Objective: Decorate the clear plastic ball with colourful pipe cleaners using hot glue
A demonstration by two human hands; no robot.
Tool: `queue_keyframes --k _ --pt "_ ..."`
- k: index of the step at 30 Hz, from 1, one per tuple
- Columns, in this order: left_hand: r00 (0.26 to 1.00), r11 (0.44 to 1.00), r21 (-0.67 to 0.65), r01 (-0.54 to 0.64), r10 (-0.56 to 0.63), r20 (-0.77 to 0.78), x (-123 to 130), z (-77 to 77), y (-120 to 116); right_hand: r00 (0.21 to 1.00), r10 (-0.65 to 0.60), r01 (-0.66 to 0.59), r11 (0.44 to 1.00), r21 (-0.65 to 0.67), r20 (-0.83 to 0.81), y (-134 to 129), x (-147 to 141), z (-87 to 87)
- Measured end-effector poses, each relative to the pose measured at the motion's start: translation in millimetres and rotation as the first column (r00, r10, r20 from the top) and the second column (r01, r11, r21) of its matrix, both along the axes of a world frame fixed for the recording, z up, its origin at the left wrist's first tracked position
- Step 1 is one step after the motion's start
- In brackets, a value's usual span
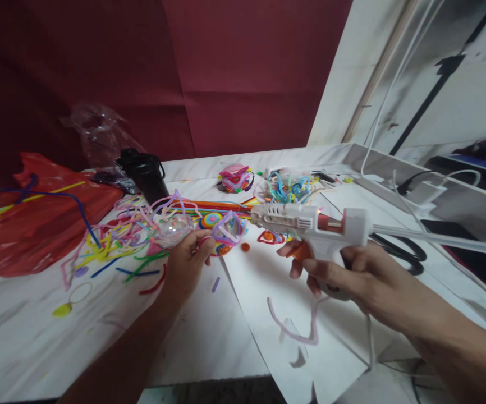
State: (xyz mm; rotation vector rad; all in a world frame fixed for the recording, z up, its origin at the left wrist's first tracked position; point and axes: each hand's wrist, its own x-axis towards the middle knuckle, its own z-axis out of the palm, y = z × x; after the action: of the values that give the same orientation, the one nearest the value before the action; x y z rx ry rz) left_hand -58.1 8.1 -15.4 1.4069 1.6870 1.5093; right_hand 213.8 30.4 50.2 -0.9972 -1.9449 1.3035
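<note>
My left hand (189,261) pinches the edge of a colourful ball-like craft piece (227,230) wrapped in pink, blue and purple strips. My right hand (352,275) is closed round the handle of a white glue gun (310,224), its fingers at the orange trigger (299,252). The gun's nozzle points left, close to the craft piece; whether they touch is not clear. A clear stick comes out of the gun's back. Just left of the craft piece lies a clear plastic ball (174,229).
Loose pipe cleaners (112,235) and a red plastic bag (45,219) lie at the left, near a black bottle (145,178). Behind the gun are another decorated ball (235,178) and blue strips (289,188). White paper (268,314) lies in front; a phone (466,252) is at the right.
</note>
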Motion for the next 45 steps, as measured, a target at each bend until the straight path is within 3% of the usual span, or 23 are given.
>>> queue_keyframes --k 8,23,31,45 --pt "0.979 0.977 0.095 -0.190 0.196 -0.050 1.0 16.8 -4.9 0.994 0.111 -0.111 0.994 -0.015 0.003 -4.4 -17.5 8.7" --pt "0.997 0.997 0.026 -0.077 0.077 -0.023 2.8 19.1 -8.1 0.992 0.084 -0.095 0.987 0.126 0.090 1.7 -31.2 -5.5" --pt "0.997 0.998 0.019 -0.061 0.062 -0.038 2.1 15.8 -8.1 0.976 0.143 -0.180 0.955 0.237 0.163 4.4 -31.5 -7.8" --pt "1.000 0.999 0.025 -0.029 0.029 -0.009 2.9 14.3 -8.3 0.966 0.191 -0.227 0.948 0.221 0.174 6.4 -28.5 -9.1"
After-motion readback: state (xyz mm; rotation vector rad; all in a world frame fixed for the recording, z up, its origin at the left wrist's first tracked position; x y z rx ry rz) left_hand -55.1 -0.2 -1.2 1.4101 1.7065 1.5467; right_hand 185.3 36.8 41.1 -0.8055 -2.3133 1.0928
